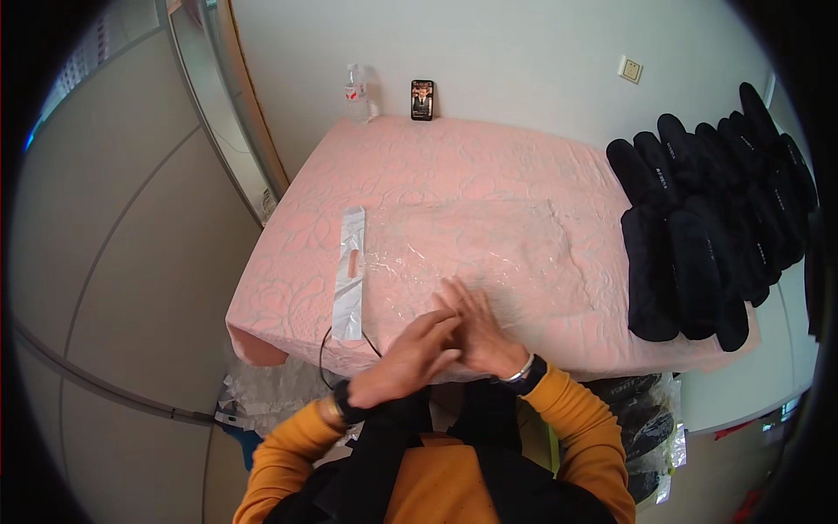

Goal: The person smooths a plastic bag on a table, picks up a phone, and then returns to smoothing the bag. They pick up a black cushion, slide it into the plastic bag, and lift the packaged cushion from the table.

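Observation:
A clear plastic bag lies flat on the pink patterned bedspread. Along its left end runs a white strip with a handle slot cut in it. My right hand rests palm down over the bag's near edge, fingers stretched out. Crossing in front of it, my left hand has its fingertips against the right hand, near the back and thumb side; its fingers are apart and slightly bent. Neither hand shows anything held. A thin dark cord hangs in a loop by the table's near edge, below the white strip.
Black, soft, rounded plush pieces are piled at the right end of the pink-covered surface. A plastic bottle and a propped phone stand at the wall. Packed black items in clear plastic lie below, right.

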`<state>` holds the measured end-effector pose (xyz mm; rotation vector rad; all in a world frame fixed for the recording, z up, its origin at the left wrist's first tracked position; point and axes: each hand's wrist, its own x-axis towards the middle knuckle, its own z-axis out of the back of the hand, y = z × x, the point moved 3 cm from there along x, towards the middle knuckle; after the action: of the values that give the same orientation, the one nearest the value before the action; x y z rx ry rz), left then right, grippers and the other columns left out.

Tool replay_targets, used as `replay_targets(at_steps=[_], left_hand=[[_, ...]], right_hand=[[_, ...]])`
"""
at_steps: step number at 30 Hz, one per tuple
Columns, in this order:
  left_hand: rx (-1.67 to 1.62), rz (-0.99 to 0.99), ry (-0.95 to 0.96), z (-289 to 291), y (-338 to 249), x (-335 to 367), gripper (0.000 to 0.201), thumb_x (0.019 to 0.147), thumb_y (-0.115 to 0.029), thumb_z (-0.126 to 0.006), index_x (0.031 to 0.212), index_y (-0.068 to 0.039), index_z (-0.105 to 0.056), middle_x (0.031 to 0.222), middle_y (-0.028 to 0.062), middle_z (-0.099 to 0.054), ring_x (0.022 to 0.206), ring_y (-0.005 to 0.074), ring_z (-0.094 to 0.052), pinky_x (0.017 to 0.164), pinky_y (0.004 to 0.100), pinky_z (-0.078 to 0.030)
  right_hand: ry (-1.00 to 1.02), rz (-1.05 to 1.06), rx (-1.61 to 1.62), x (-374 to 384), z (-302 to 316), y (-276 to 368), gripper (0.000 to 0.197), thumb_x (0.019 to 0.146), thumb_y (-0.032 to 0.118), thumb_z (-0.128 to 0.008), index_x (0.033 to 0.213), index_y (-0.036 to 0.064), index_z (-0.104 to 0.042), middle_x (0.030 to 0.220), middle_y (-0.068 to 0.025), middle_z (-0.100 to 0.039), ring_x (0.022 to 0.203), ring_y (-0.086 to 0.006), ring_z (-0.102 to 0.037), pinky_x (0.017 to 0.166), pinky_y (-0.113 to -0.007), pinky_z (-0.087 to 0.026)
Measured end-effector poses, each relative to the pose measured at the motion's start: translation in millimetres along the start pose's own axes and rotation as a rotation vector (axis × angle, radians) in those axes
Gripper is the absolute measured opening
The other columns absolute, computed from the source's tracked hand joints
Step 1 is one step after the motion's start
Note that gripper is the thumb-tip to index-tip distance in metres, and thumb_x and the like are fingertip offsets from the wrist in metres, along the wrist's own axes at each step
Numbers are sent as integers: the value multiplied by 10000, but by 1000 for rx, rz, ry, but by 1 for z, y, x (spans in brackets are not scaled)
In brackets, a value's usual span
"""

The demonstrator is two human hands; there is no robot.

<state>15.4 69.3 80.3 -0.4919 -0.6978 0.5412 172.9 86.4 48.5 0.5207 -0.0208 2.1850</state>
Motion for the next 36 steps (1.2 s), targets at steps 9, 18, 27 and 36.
replay_targets(at_steps=[9, 18, 27, 36], left_hand=[[633, 159, 128, -15, 83, -10, 783, 965, -529, -489, 1487, 33, -329, 1573, 232, -277, 1470, 379, -247, 1177, 574, -171], [689, 413, 158, 37, 90, -44, 839, 947, -577, -493, 1480, 49, -325, 1576, 229, -269, 1474, 378, -232, 1195, 546, -129], [696, 378, 155, 27, 70, -23, 791, 943, -513, -543, 1471, 43, -349, 1570, 227, -277, 1459, 386, -258, 1188, 561, -146], [487, 165, 216, -128, 77, 74, 767, 958, -483, -520, 1478, 50, -335, 1579, 217, -271, 1465, 376, -256, 1193, 542, -157]], right_hand=[[266, -208, 33, -74, 27, -54, 817, 977, 443, -489, 1513, -88, -177, 1596, -268, -162, 1494, -407, -140, 1191, -569, -103], [138, -298, -11, -105, 53, -53, 742, 953, 352, -565, 1464, -102, -278, 1556, -261, -263, 1442, -408, -262, 1173, -511, -193], [-162, -320, 29, -118, 53, -111, 532, 849, 101, -640, 1331, -67, -491, 1435, -248, -427, 1362, -413, -377, 1112, -482, -324], [55, -221, 68, -85, -12, -138, 730, 948, 317, -537, 1487, -90, -260, 1573, -286, -220, 1486, -416, -173, 1204, -512, -145]])
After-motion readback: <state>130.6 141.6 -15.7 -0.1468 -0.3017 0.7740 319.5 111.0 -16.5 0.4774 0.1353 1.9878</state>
